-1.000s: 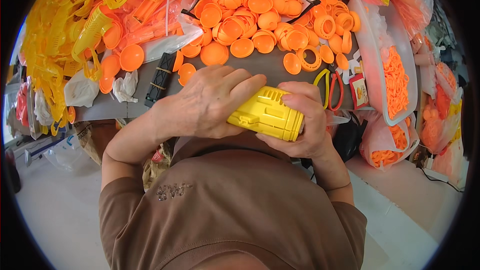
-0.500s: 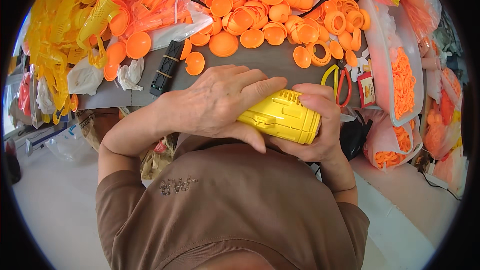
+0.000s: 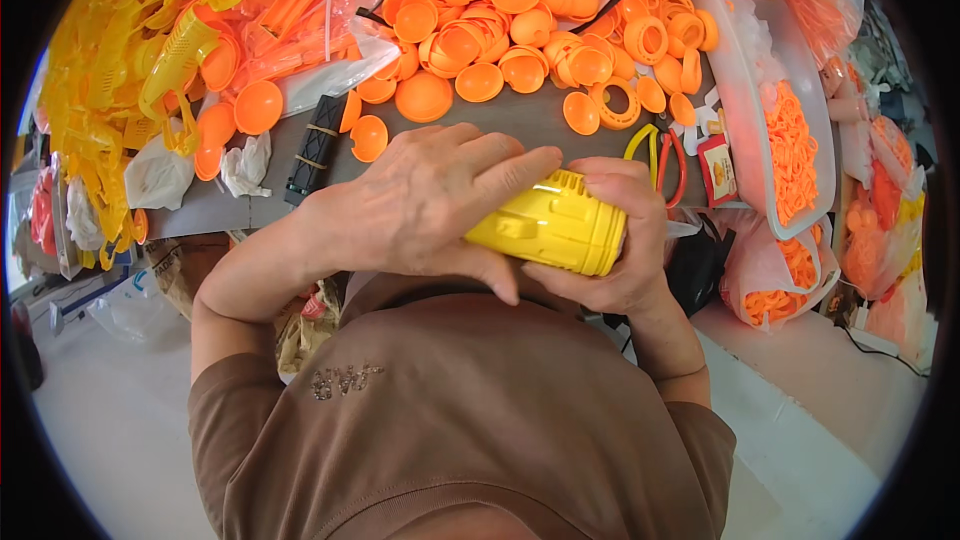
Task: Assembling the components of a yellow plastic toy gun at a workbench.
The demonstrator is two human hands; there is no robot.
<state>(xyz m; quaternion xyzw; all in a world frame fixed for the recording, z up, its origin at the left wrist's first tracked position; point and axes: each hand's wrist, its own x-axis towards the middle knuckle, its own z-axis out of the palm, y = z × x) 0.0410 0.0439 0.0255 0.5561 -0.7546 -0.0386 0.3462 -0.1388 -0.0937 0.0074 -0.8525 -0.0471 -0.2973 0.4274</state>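
Observation:
Close in front of my chest, both hands hold a yellow plastic cylinder point(image 3: 548, 225) with moulded ribs and raised details. It lies tilted, its right end lower and nearer to me. My left hand point(image 3: 440, 205) wraps over its left end, fingers on top and thumb below, so that end is hidden. With my right hand point(image 3: 625, 230) I grip the right end, fingertips on the upper edge and thumb underneath. Just beyond my hands lie several orange half-shells, one orange cup point(image 3: 369, 138) being closest to my left hand. Yellow-and-red-handled pliers point(image 3: 658, 162) rest beyond my right hand.
Orange half-shells and rings point(image 3: 490, 35) are heaped on the dark table point(image 3: 470, 118). Yellow plastic parts point(image 3: 95, 90) pile up on the left. A black bar with rubber bands point(image 3: 316, 150) lies nearer. On the right stands a clear bin point(image 3: 740, 90) holding orange pieces.
The yellow cylinder has turned a little about its length between my hands, so its slotted part shows less. Both hands keep their hold, and the whole view has shifted slightly.

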